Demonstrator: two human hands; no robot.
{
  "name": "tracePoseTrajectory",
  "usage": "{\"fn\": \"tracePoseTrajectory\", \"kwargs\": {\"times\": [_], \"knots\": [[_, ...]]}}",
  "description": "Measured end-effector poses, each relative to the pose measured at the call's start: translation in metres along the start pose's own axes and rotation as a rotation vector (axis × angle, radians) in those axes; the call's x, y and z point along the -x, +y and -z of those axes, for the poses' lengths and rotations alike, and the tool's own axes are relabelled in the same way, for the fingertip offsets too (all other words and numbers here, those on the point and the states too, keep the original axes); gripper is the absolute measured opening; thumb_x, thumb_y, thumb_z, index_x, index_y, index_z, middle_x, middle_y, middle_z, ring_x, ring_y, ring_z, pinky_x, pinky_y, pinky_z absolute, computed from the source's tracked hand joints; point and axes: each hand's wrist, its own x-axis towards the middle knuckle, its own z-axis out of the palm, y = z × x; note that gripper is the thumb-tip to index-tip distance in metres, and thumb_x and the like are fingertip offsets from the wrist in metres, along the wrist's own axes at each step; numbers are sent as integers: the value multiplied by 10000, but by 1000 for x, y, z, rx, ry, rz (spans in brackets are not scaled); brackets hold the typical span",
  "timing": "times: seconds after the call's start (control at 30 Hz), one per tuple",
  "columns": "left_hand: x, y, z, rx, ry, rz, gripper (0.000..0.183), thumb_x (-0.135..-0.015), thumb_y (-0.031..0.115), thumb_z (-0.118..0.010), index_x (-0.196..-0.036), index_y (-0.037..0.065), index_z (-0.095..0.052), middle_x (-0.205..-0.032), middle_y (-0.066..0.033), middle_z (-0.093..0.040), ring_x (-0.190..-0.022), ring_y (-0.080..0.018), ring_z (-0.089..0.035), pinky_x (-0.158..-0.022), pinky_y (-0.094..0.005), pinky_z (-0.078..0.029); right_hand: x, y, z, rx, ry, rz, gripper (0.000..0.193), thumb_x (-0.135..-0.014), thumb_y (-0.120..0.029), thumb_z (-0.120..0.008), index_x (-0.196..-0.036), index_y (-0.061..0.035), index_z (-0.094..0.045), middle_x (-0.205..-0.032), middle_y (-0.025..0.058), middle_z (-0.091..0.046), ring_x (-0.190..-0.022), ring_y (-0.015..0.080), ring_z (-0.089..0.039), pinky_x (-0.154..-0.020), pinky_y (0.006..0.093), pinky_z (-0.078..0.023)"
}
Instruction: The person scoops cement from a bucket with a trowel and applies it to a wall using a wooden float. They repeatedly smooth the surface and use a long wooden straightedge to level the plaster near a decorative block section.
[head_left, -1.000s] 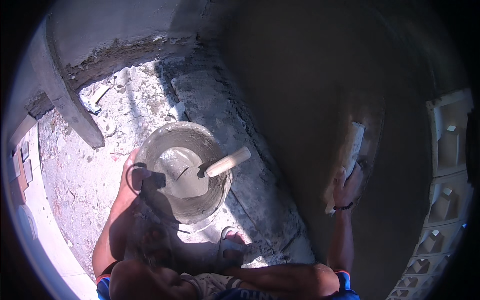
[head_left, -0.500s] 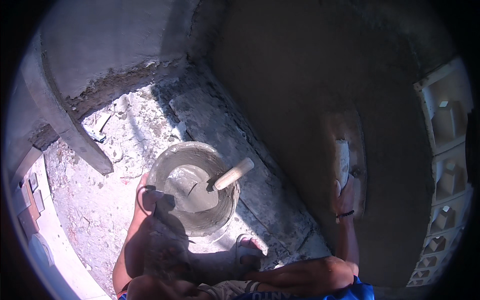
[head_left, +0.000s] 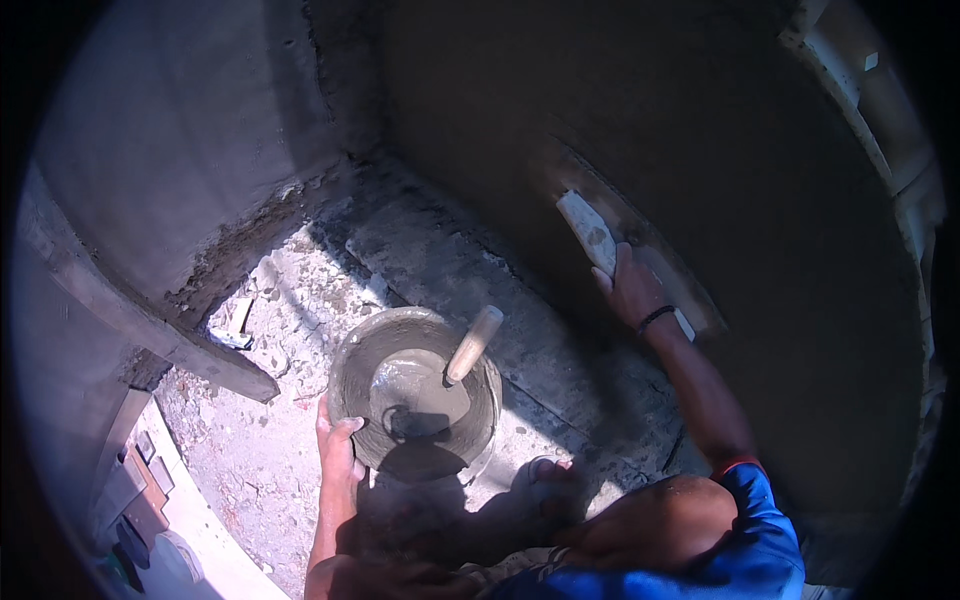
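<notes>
In shade on the right, my right hand [head_left: 637, 288] is closed round the pale handle of a plastering trowel [head_left: 586, 228]. Its long blade lies slanted against the dark wet-looking wall plaster [head_left: 800, 300]. My left hand [head_left: 340, 445] grips the left rim of a round bucket [head_left: 352, 380], thumb over the edge. Grey mortar [head_left: 410, 382] coats the bucket's inside and lies in its bottom. A second tool with a wooden handle [head_left: 475, 345] leans in the bucket against the far right rim; its working end is sunk in the mortar.
A long board [head_left: 170, 335] slants in from the left. Rubble [head_left: 265, 430] covers the sunlit ground. Pale openwork blocks [head_left: 905, 190] line the far right. Brown and grey pieces [head_left: 148, 490] lie at the lower left. A grey wall [head_left: 190, 140] meets the dark one in a corner.
My right hand has moved the trowel up and leftward along the wall, and its blade has turned from upright to slanted. My left hand stays on the bucket rim; the whole view has shifted.
</notes>
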Motion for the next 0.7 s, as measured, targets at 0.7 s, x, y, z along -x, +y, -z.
{"fn": "tracePoseTrajectory", "kwargs": {"times": [0.7], "knots": [[6, -11, 6, -17, 46, -24, 739, -710, -56, -504, -1409, 1, -274, -1222, -172, -527, -1069, -252, -566, -939, -348, -466, 0, 27, -17, -246, 83, 42, 575, -897, -406, -572, -1237, 4, -356, -1015, 338, -601, -954, 503, -582, -788, 548, -459]]}}
